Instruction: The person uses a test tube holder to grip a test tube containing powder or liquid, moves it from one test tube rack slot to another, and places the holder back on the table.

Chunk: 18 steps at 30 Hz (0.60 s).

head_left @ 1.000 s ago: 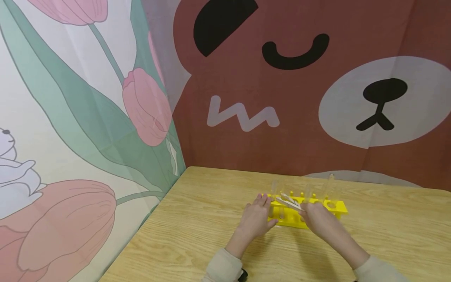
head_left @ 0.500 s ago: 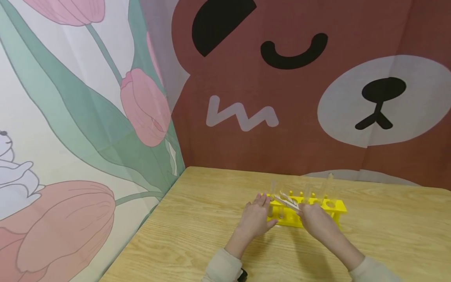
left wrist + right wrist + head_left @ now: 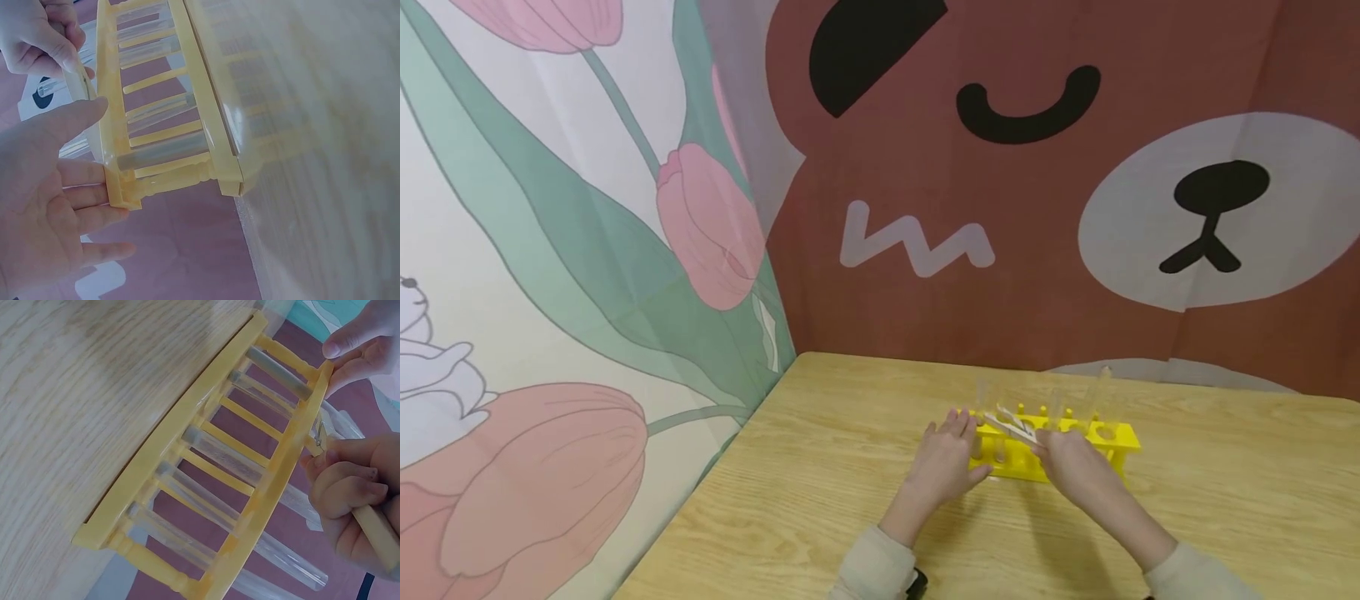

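While the left hand (image 3: 947,467) touches with straight fingers the left end of the yellow rack (image 3: 1022,463), the right hand (image 3: 1078,467) grips a wooden clamp (image 3: 377,536) above it; pulling sideways might crack its test tubes (image 3: 290,559).

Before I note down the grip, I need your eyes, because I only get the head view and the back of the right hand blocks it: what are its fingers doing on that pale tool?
Observer: The right wrist view shows the right hand with its fingers curled round the wooden clamp, whose rear end sticks out past them.

Operator: Thanks. That hand also hides some lower ends from me. Do all the tubes go down to the bottom?

Observer: They appear to: from the right wrist, five tubes show, each reaching down to the base of the yellow rack.
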Each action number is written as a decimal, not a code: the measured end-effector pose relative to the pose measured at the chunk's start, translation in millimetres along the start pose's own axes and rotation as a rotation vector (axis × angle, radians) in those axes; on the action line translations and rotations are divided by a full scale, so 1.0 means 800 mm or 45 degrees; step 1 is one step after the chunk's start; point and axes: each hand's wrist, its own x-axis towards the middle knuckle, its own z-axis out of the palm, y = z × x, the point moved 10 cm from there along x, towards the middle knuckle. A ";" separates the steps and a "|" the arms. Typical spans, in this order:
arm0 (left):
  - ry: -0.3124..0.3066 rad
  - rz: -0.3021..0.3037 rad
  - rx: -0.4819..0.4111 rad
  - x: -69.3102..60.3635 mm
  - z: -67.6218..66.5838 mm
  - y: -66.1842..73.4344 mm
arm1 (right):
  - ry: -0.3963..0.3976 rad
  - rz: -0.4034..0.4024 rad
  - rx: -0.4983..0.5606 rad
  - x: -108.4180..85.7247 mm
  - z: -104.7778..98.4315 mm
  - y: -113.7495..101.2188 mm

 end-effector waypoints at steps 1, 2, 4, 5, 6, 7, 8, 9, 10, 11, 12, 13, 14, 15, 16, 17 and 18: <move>-0.003 0.002 -0.007 0.000 0.000 0.000 | -0.002 0.001 -0.004 0.001 0.001 0.000; -0.007 0.002 -0.014 -0.001 0.000 0.000 | -0.001 -0.003 -0.013 0.001 0.001 -0.001; -0.005 0.004 -0.024 -0.001 -0.001 0.000 | -0.001 -0.008 -0.030 0.002 0.002 -0.001; -0.005 0.005 -0.025 -0.001 -0.002 0.001 | -0.003 -0.009 -0.039 0.003 0.001 -0.001; -0.002 0.004 -0.023 -0.001 -0.003 0.001 | -0.008 -0.009 -0.043 0.003 0.002 -0.001; 0.001 0.002 -0.020 -0.001 -0.003 0.001 | -0.013 -0.008 -0.047 0.004 0.002 -0.002; 0.003 0.001 -0.017 -0.001 -0.004 0.000 | -0.018 -0.009 -0.051 0.004 0.002 -0.002; 0.006 -0.001 -0.015 -0.001 -0.004 0.000 | -0.025 -0.008 -0.049 0.004 0.002 -0.002; 0.007 -0.003 -0.015 -0.001 -0.004 0.000 | -0.032 -0.007 -0.042 0.004 0.002 -0.003; 0.005 -0.005 -0.016 -0.001 -0.004 0.000 | -0.037 -0.007 -0.039 0.004 0.003 -0.004; 0.003 -0.007 -0.020 -0.001 -0.003 -0.001 | -0.044 -0.004 -0.031 0.004 0.003 -0.004; 0.000 -0.008 -0.024 -0.001 -0.003 -0.001 | -0.052 -0.001 -0.022 0.004 0.004 -0.004; -0.004 -0.009 -0.029 -0.002 -0.003 -0.001 | -0.059 0.002 -0.005 0.003 0.004 -0.004; -0.009 -0.009 -0.032 -0.002 -0.002 -0.001 | -0.061 0.002 0.012 0.003 0.004 -0.004; -0.011 -0.009 -0.034 -0.002 -0.001 -0.001 | -0.063 0.003 0.027 0.003 0.004 -0.004; -0.011 -0.009 -0.036 -0.002 -0.001 -0.001 | -0.060 0.000 0.040 0.002 0.004 -0.004; -0.007 -0.009 -0.038 -0.001 -0.002 -0.002 | -0.057 -0.004 0.055 0.002 0.004 -0.005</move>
